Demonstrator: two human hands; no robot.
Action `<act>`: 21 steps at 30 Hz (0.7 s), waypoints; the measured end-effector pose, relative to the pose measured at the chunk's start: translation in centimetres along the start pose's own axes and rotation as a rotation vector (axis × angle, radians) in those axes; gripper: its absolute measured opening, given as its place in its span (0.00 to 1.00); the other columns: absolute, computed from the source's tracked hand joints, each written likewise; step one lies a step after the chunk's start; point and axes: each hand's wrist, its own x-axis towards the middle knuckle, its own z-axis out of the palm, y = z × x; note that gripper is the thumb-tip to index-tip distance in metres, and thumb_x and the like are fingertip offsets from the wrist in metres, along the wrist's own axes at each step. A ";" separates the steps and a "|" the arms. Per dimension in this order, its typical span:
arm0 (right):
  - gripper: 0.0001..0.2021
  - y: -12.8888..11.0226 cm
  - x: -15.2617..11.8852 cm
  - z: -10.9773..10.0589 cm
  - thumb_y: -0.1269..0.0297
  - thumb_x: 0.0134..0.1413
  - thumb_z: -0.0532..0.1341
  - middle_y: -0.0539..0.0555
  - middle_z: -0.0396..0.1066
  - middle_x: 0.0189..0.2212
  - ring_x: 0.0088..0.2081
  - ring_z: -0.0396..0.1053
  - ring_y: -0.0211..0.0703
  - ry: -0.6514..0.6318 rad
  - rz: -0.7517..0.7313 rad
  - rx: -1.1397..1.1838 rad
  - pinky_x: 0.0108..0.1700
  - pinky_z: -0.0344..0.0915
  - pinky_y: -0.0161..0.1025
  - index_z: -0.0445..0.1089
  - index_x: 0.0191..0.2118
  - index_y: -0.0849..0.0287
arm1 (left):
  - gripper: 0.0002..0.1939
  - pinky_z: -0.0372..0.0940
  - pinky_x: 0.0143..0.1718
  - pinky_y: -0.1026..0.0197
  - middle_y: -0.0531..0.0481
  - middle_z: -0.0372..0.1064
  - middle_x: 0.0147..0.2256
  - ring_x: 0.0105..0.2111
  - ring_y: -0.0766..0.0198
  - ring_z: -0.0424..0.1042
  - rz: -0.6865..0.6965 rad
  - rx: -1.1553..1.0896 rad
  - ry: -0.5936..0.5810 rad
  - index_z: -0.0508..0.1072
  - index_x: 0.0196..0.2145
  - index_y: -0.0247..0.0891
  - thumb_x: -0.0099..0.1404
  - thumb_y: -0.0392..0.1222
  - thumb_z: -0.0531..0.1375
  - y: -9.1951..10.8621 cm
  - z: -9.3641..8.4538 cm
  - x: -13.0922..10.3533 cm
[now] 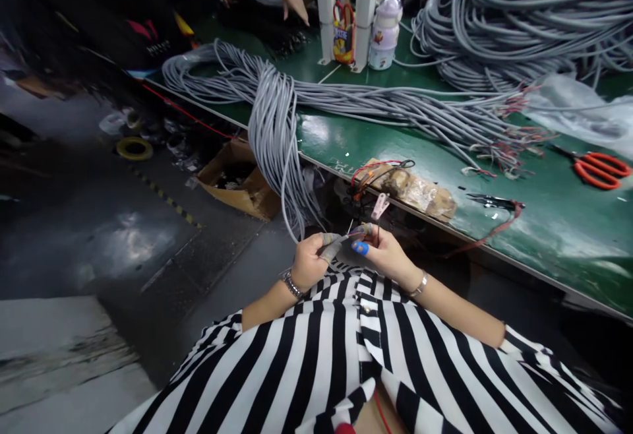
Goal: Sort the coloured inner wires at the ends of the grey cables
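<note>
Just in front of my striped shirt, both hands meet at the stripped end of a grey cable (291,231). My left hand (310,262) is closed around the cable near its end, with grey tape wrapped on the fingers. Close beside it, my right hand (383,252) pinches the thin inner wires (353,231); its thumb wears blue tape. The cable seems to come from a thick bundle of grey cables (277,117) that hangs over the table edge. A pink clip (380,206) sits just above my right hand, at the edge.
The green table (341,140) bears orange-handled scissors (601,169), wire cutters (494,202), a taped block (410,190), a bottle (386,31) and a large cable coil (524,18). Below stands a cardboard box (242,183). Another person's hand (295,2) is at the back.
</note>
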 end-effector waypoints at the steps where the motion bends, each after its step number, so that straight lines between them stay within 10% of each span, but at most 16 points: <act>1: 0.19 0.0 0.0 0.3 0.52 0.39 0.73 0.51 0.72 0.31 0.32 0.68 0.38 0.019 -0.011 -0.019 0.38 0.68 0.38 0.70 0.34 0.57 | 0.09 0.72 0.38 0.60 0.45 0.78 0.34 0.33 0.63 0.76 0.011 0.013 0.000 0.79 0.39 0.37 0.63 0.43 0.63 -0.1 0.1 -0.1; 10: 0.20 0.4 -0.2 0.8 0.51 0.39 0.72 0.49 0.70 0.28 0.28 0.65 0.36 0.039 0.046 0.065 0.34 0.66 0.37 0.68 0.32 0.57 | 0.10 0.71 0.38 0.61 0.46 0.77 0.33 0.33 0.63 0.75 -0.030 -0.048 -0.047 0.79 0.36 0.37 0.63 0.46 0.63 0.3 -0.1 -0.2; 21: 0.17 0.8 0.0 0.2 0.48 0.48 0.66 0.49 0.64 0.26 0.27 0.60 0.37 0.221 -0.115 -0.137 0.30 0.61 0.36 0.66 0.32 0.56 | 0.24 0.48 0.14 0.70 0.55 0.63 0.16 0.14 0.76 0.54 -0.707 -0.702 -0.231 0.74 0.28 0.32 0.48 0.60 0.68 -0.2 -0.5 0.6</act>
